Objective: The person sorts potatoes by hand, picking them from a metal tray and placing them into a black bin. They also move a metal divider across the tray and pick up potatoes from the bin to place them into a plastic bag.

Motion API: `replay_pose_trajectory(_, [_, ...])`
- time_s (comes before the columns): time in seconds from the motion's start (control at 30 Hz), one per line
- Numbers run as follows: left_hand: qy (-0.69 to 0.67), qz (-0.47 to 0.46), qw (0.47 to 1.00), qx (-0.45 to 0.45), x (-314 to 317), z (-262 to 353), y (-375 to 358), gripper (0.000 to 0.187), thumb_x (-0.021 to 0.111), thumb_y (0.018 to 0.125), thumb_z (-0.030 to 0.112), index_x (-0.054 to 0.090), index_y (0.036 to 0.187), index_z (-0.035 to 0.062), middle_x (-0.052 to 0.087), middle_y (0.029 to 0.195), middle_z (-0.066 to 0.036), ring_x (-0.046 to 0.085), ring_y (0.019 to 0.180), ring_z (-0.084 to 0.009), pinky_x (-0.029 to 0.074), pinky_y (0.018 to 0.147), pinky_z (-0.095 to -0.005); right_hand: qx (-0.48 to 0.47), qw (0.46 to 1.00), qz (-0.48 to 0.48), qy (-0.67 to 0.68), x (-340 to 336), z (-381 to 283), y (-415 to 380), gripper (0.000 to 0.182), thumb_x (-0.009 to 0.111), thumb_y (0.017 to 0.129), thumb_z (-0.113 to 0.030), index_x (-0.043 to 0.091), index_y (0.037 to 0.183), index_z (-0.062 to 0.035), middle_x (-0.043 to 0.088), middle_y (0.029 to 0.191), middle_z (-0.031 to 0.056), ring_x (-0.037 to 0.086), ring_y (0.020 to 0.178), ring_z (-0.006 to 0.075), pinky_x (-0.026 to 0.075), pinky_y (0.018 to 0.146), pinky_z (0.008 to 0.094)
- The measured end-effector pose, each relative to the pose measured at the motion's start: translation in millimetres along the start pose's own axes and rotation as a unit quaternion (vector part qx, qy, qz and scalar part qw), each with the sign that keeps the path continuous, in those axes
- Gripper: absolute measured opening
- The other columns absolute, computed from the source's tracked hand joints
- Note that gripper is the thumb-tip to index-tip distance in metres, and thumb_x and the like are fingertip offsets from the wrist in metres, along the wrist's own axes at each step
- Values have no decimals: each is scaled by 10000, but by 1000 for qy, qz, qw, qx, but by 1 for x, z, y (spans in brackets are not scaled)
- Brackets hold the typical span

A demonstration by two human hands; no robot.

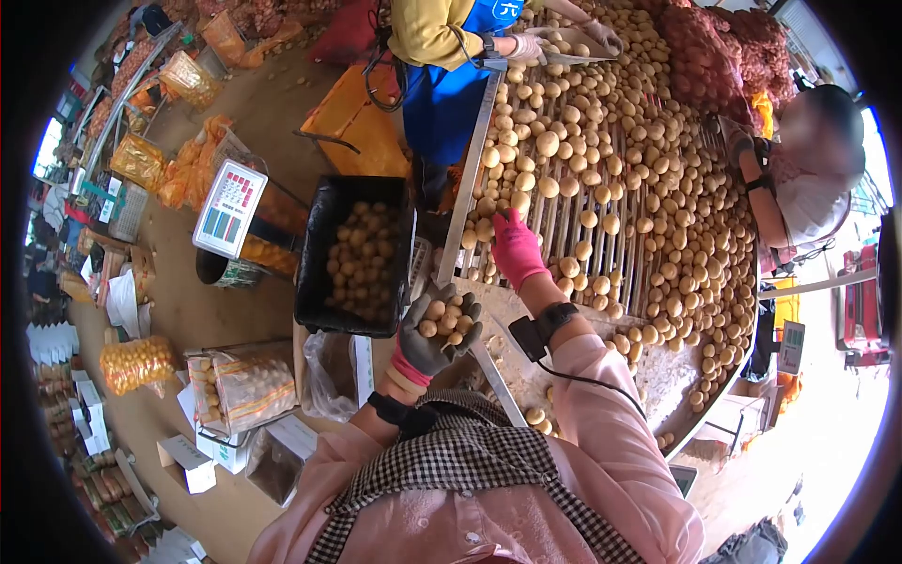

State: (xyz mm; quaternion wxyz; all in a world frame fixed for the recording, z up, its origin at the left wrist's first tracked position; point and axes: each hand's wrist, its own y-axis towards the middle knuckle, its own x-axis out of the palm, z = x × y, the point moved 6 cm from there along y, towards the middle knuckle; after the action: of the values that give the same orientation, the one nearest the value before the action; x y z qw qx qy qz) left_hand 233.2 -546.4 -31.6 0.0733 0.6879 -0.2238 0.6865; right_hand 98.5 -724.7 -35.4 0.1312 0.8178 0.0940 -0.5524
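Observation:
My left hand point(435, 336), in a grey glove with a pink cuff, is cupped palm up around several small potatoes point(447, 320). It is beside the near corner of a black crate point(308, 282) partly filled with potatoes point(362, 254). My right hand point(518, 252), in a pink glove, reaches onto a slatted sorting table point(615, 268) with its fingers bent at a potato point(520, 201) near the metal edge. The glove partly hides that contact. Loose potatoes point(691, 221) of mixed sizes cover much of the slats.
A person in a blue apron point(437, 108) handles a scoop point(564, 54) of potatoes at the far end. Another person point(813, 174) stands at the right side. A scale display point(228, 209) rises left of the crate. A filled potato bag point(246, 383) is at lower left.

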Motion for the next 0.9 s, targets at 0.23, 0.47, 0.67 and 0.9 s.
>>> replay_pose_trajectory(0.23, [16, 38, 999, -4, 1, 0, -4, 500, 528, 961, 442, 567, 1318, 94, 517, 1396, -137, 514, 1264, -326, 440, 1043, -514, -81, 985, -155, -2, 6, 6, 3, 358, 610, 796, -14, 574, 1146, -80, 557, 1228, 219, 624, 1039, 389, 540, 838, 460])
replay_pose_trajectory(0.47, [54, 62, 997, -7, 6, -1, 1, 507, 511, 973, 446, 543, 1362, 123, 480, 1450, -116, 511, 1263, -322, 440, 1035, -510, 3, 974, -85, 210, -22, 19, -34, 436, 670, 766, -51, 636, 1200, -72, 634, 1118, 211, 597, 1109, 392, 503, 959, 416])
replay_pose_trajectory(0.67, [136, -54, 988, -47, 35, 0, 24, 540, 475, 997, 437, 482, 1418, 100, 556, 1349, -111, 540, 1211, -273, 447, 1042, -452, -23, 897, -210, 388, -99, -46, -58, 425, 768, 807, -138, 655, 1212, -75, 693, 1072, 95, 643, 931, 152, 534, 831, 314])
replay_pose_trajectory(0.9, [-4, -28, 999, -22, 10, -7, 30, 512, 488, 985, 471, 543, 1350, 116, 487, 1449, -128, 463, 1329, -324, 483, 990, -495, -72, 976, -22, 206, -76, -5, 51, 355, 676, 846, -248, 666, 1148, -63, 680, 1035, 166, 630, 1017, 352, 498, 915, 429])
